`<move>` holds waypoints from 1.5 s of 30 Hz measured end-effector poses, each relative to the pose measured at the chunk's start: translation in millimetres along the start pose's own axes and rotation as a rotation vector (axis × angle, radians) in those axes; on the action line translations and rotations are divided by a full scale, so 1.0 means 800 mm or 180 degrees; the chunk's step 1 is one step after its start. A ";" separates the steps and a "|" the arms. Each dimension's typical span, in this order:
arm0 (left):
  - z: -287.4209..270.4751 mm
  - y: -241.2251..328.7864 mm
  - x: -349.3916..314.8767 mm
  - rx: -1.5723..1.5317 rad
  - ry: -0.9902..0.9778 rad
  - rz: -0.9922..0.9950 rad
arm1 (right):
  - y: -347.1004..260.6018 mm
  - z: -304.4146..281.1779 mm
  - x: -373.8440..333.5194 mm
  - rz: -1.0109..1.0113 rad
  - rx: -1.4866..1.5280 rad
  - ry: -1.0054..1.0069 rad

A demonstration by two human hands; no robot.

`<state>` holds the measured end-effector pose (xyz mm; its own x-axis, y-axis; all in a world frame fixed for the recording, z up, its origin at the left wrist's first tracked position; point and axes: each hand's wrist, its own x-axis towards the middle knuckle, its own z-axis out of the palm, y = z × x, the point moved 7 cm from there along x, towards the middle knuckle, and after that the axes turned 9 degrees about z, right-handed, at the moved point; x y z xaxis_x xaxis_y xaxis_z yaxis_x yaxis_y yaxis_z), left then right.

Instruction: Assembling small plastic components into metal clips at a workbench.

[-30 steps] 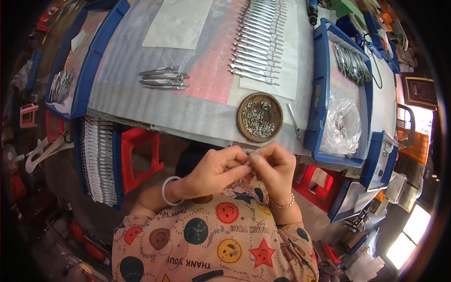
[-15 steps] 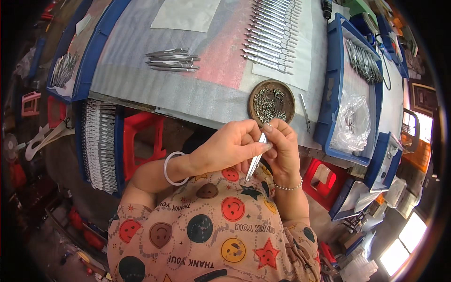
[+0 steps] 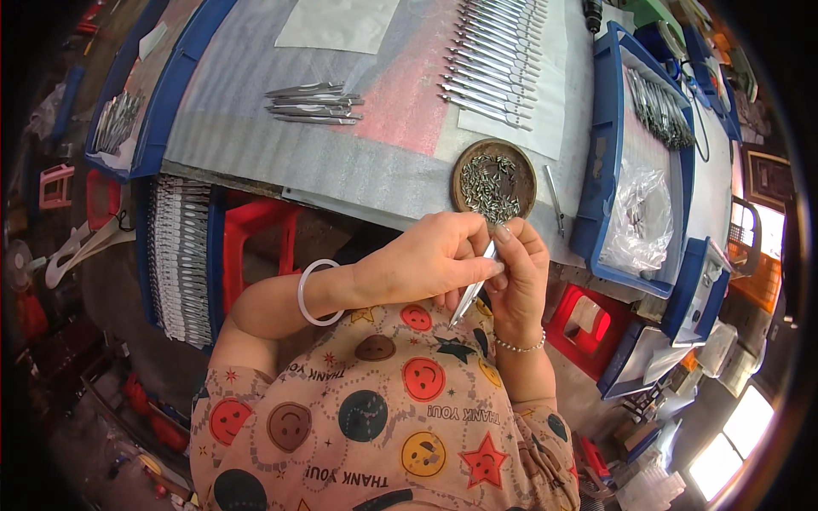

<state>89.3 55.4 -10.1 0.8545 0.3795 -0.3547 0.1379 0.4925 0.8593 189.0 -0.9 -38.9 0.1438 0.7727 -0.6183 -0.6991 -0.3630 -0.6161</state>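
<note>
1. Closest to me was my patterned shirt [image 3: 315, 417], with both forearms up in front of it. I had a white bangle [image 3: 302, 298] on one wrist and a beaded bracelet [image 3: 520, 348] on the other.
2. My left hand [image 3: 426, 260] had its fingers curled in and the thumb laid over a slim silver tool [image 3: 470, 300], so yeah, pinching it.
3. My right hand [image 3: 524, 268] had thumb and fingers pressed together at that tool's upper end. Couldn't tell if some tiny part was squeezed in there too, my own fingers hid it.
4. The tool sat tilted between my hands, pointy end down toward my shirt, just my side of the bench [image 3: 366, 187].
5. Right past my fingertips: a round brown bowl [image 3: 457, 183] with loads of little metal pins [image 3: 490, 183] in it.
6. Just right of the bowl lay a thin metal rod [image 3: 555, 200], and beyond that a blue tray [image 3: 601, 162] with a clear plastic bag [image 3: 639, 221] inside.
7. Further off to the left was a small pile of silver pieces [image 3: 313, 111].
8. Beyond the bowl, a long row of silver tools [image 3: 490, 64] lay side by side, partly on a white sheet [image 3: 541, 140].
9. Way up top, a pale rectangular sheet [image 3: 336, 24] lay flat.
</note>
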 end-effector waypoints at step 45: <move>0.089 -0.047 0.010 -0.2219 -0.0893 -0.0189 | -0.253 -0.203 0.045 -0.1368 -0.6162 0.2543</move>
<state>126.6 -15.9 -19.3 0.9639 0.1690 -0.2059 -0.0815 0.9230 0.3762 449.0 15.6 -15.7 0.6108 0.7908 -0.0395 0.7910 -0.6117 -0.0136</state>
